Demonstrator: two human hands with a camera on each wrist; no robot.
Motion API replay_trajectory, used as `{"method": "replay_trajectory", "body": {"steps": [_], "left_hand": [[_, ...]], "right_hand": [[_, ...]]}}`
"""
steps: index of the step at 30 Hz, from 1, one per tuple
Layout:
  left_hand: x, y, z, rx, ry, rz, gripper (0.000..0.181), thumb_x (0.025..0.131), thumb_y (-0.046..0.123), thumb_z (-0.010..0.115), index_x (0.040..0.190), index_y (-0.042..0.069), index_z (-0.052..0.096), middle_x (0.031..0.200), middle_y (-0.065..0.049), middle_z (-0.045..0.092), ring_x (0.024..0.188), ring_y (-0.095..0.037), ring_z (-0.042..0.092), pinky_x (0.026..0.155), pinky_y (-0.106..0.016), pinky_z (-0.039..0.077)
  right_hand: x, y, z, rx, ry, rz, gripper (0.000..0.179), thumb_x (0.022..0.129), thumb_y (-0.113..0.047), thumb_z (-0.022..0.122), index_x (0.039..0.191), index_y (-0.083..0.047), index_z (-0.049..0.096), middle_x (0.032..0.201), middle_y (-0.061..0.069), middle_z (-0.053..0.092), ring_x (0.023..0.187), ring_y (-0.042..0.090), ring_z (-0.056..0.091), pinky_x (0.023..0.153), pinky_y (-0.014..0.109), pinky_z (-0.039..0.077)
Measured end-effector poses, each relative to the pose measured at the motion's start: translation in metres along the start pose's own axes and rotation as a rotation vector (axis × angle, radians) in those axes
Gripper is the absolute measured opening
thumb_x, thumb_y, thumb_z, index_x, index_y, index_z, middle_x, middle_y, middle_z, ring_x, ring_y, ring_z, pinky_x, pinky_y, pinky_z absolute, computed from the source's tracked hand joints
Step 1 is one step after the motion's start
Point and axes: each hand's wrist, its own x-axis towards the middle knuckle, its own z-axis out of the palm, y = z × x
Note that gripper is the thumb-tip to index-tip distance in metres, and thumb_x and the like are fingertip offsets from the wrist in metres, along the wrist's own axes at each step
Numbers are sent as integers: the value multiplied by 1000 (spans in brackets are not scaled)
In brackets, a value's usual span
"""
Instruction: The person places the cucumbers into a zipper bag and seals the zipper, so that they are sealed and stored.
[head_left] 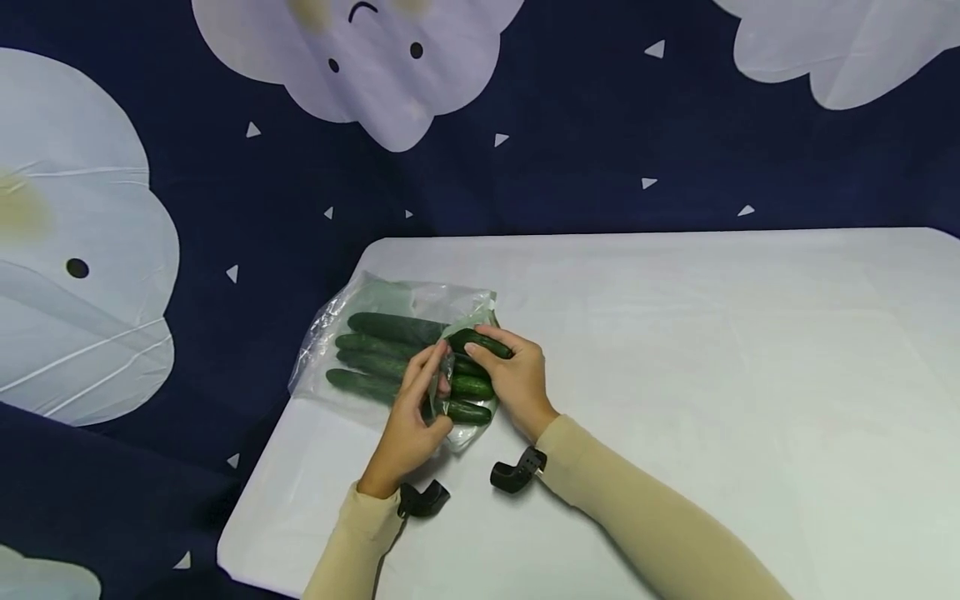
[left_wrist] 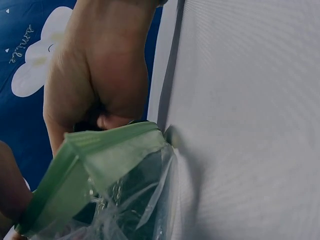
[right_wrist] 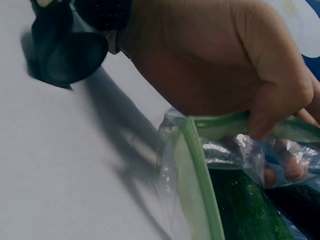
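A clear zip bag (head_left: 322, 367) with a green rim (right_wrist: 205, 185) lies on its side, its mouth to the right. Several dark green cucumbers (head_left: 375, 364) lie side by side in it, seen partly through the plastic. My left hand (head_left: 408, 425) pinches the bag's rim, thumb outside and fingertips showing through the film in the right wrist view. My right hand (head_left: 521, 379) grips the near end of the uppermost cucumber (head_left: 486, 341) at the bag's mouth, thumb on one side and fingers on the other. Below it, other cucumber ends (head_left: 471, 387) show in the opening.
The bag rests near the left edge of a white-covered table (head_left: 712, 375). A dark blue cloth (head_left: 570, 100) with white clouds hangs behind and to the left. Black wrist devices (head_left: 517, 471) stick out from both wrists, close to each other.
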Motion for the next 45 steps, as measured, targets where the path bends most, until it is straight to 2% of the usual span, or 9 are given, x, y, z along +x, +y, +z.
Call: {"method": "replay_trajectory", "body": {"steps": [2,8,16,22,27,30,36,41,45], "left_hand": [[-1,-3,1,-3,0,2,103,70,-25,48,164,10,23,158,-11,29,98,-31,44,85,-34,37],[1,23,2,-27,5,13,97,69,-28,47,160,-4,23,152,-24,30,95,-41,42,82,-38,37],[-1,25,5,-56,12,20,97,68,-27,47,159,-6,23,152,-26,28,95,-41,42,81,-37,38],[-4,26,0,-46,10,13,97,69,-29,46,160,-4,23,152,-24,29,95,-40,42,81,-37,37],[-6,29,-5,-27,12,11,96,70,-30,46,159,-5,24,152,-25,28,94,-40,42,80,-37,36],[-4,28,-4,-21,-3,23,95,70,-29,47,159,-7,23,153,-26,28,94,-40,42,80,-39,37],[-4,4,0,30,-5,49,97,69,-26,48,160,-2,25,156,-18,29,95,-34,43,80,-35,36],[-4,-9,2,88,-30,59,95,74,-18,53,162,7,28,159,-9,31,103,-27,51,89,-33,45],[-4,-12,4,130,-16,94,91,84,-9,61,164,13,23,157,-8,43,105,-26,59,92,-36,50]], "right_hand": [[1,1,1,-3,1,-7,30,86,-21,83,115,-14,79,121,-1,72,119,15,63,98,33,52],[7,4,5,-14,-16,-6,29,86,-22,83,113,-12,80,116,2,73,111,17,66,91,34,55],[14,7,9,-104,-39,-20,15,87,-23,82,97,-12,81,96,1,75,90,17,68,77,33,56],[20,8,12,-251,-78,14,20,85,-30,84,99,-16,83,98,-4,76,93,14,68,82,35,54],[21,6,12,-460,-144,-125,21,90,-28,79,103,-12,82,102,1,77,95,18,71,84,38,56],[20,5,5,-509,-139,-238,18,92,-22,77,105,-10,82,102,3,77,97,18,72,86,37,56],[24,5,-23,-355,-139,-358,15,93,-12,75,105,-6,81,99,5,77,89,16,73,79,29,58],[29,6,-46,-211,-108,-260,19,96,-18,72,107,-3,79,92,7,77,84,19,74,77,25,57],[31,10,-55,-263,-60,-193,27,99,-28,68,109,-5,78,82,8,75,74,20,71,72,24,54]]}}
